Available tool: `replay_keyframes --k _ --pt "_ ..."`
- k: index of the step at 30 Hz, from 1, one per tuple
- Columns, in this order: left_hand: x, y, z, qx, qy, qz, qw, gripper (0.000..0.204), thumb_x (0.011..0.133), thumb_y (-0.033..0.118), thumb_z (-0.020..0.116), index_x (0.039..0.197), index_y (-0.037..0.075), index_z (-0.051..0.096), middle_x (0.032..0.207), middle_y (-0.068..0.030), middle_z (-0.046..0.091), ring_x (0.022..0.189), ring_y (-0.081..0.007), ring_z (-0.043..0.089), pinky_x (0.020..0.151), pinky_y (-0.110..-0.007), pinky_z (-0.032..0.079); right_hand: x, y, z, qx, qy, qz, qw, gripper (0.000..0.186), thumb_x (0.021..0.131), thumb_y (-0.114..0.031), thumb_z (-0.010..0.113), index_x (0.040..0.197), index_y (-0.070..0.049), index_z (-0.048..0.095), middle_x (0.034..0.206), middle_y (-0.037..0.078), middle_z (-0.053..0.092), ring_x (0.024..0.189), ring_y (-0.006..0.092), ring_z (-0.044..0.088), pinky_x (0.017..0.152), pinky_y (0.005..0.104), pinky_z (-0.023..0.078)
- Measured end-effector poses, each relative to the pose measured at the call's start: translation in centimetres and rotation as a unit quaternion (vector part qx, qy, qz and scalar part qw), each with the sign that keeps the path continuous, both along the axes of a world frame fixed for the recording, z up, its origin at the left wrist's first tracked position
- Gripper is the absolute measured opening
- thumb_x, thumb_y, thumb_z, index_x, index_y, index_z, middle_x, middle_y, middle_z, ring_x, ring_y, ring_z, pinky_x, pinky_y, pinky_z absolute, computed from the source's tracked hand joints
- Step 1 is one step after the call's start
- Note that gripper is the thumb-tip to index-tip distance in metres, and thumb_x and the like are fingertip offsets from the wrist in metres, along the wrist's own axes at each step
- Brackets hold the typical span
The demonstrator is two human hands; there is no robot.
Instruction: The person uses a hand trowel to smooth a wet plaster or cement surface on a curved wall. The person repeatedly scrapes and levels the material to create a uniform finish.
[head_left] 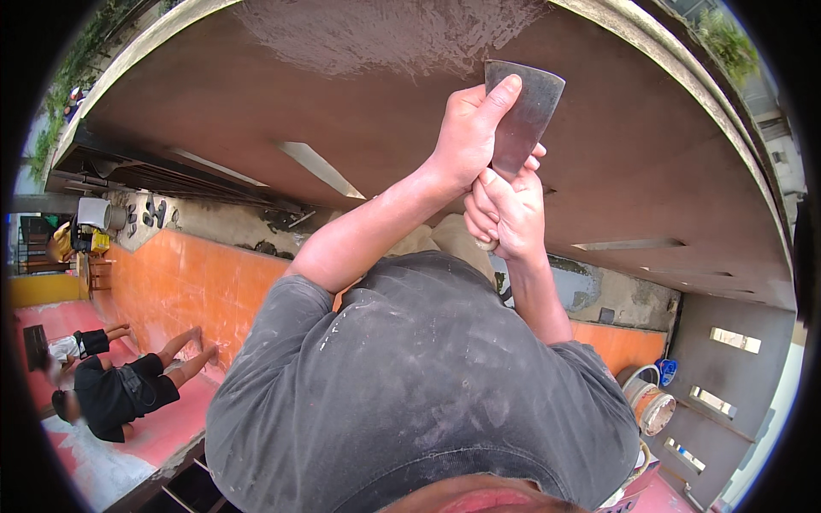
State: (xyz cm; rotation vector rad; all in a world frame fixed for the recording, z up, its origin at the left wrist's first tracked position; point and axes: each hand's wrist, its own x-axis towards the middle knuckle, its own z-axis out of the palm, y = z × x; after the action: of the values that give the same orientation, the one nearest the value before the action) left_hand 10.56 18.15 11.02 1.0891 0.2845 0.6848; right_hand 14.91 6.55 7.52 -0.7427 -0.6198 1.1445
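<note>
A wide metal scraper blade (534, 98) is held up in front of a dark brown painted surface (641, 145), below a paler streaky patch (385, 30) on it. My left hand (470, 132) grips the blade from the left, its thumb pressed on the flat face near the upper edge. Just below, my right hand (509, 209) is closed round the scraper's handle, whose light end shows under the fingers; a few fingertips show at the blade's right side. My dusty dark shirt fills the lower middle.
Two people (128, 393) are on a pink surface at lower left, beside an orange wall (171, 282). Containers (650, 402) and a blue bucket (667, 371) sit at lower right, near a grey wall (744, 376) with narrow openings. A dark railing-like structure (111, 162) runs along the left.
</note>
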Motion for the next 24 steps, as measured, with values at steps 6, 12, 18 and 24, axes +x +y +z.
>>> replay_keyframes --k 6,12,18,24 --pt "0.0 -0.2 0.1 -0.014 0.022 0.002 1.0 0.051 0.104 0.048 0.056 0.093 -0.002 0.061 0.071 -0.0132 0.067 0.058 -0.0209 0.071 0.05 -0.032 0.061 -0.2 0.0 0.1 0.024 0.004 0.008 1.0 0.016 0.105 -0.008 0.048 0.089 -0.003 0.047 0.056 -0.001 0.039 0.037 0.0076 0.036 0.033 0.0247 0.033" --pt "0.2 0.5 0.8 0.037 -0.049 0.01 0.998 0.049 0.105 0.047 0.055 0.093 -0.001 0.062 0.073 -0.0132 0.067 0.059 -0.0206 0.071 0.05 -0.032 0.06 0.1 0.6 0.6 0.001 0.002 -0.025 1.0 0.02 0.105 -0.008 0.048 0.086 -0.004 0.048 0.057 -0.002 0.039 0.038 0.0072 0.035 0.034 0.0246 0.034" --pt "0.2 0.5 1.3 0.013 -0.017 -0.009 1.0 0.049 0.106 0.046 0.053 0.096 -0.001 0.064 0.072 -0.0121 0.068 0.059 -0.0202 0.071 0.051 -0.031 0.06 -0.2 0.8 1.2 0.02 0.007 -0.013 1.0 0.014 0.106 -0.008 0.048 0.092 -0.004 0.049 0.055 -0.002 0.038 0.037 0.0066 0.035 0.034 0.0244 0.032" --pt "-0.2 0.2 0.7 -0.044 0.03 -0.028 0.998 0.049 0.105 0.046 0.054 0.098 -0.001 0.064 0.075 -0.0132 0.069 0.06 -0.0208 0.071 0.05 -0.031 0.06 -0.9 0.3 0.7 0.037 0.032 0.004 0.999 0.01 0.106 -0.008 0.047 0.097 -0.003 0.048 0.055 -0.002 0.038 0.036 0.0072 0.035 0.032 0.0239 0.03"
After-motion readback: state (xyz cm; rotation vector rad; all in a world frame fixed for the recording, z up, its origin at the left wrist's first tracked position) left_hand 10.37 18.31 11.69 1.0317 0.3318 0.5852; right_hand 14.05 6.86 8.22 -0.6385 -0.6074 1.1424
